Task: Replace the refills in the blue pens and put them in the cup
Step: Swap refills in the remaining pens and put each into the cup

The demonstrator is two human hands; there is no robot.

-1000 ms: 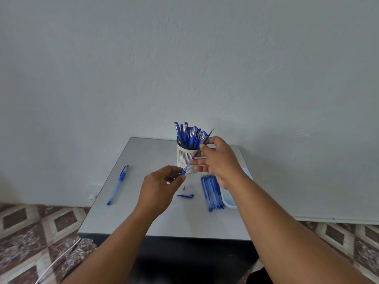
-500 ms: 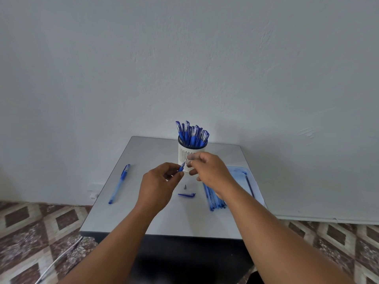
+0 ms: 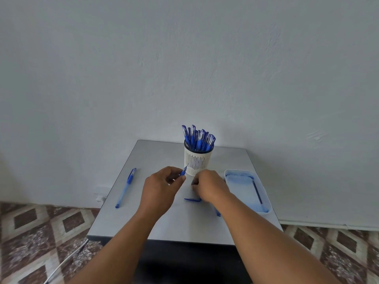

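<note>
now my right grip (image 3: 207, 186) has dropped to the surface (image 3: 143, 220), fingers curled over something hidden; left grip (image 3: 164, 185) pinches the pen (image 3: 184, 171), so reassembly comes next.

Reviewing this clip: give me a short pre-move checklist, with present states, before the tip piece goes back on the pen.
1. Left hand grips the pen barrel: ok.
2. Refill tip pokes out of the barrel: ok.
3. Right hand has hold of the small tip piece: cannot tell, fingers hide it.
4. Pen cap within reach on the table: ok.
5. Cup upright, but crowded with pens: ok.
6. Old refill lies in the tray: ok.
</note>
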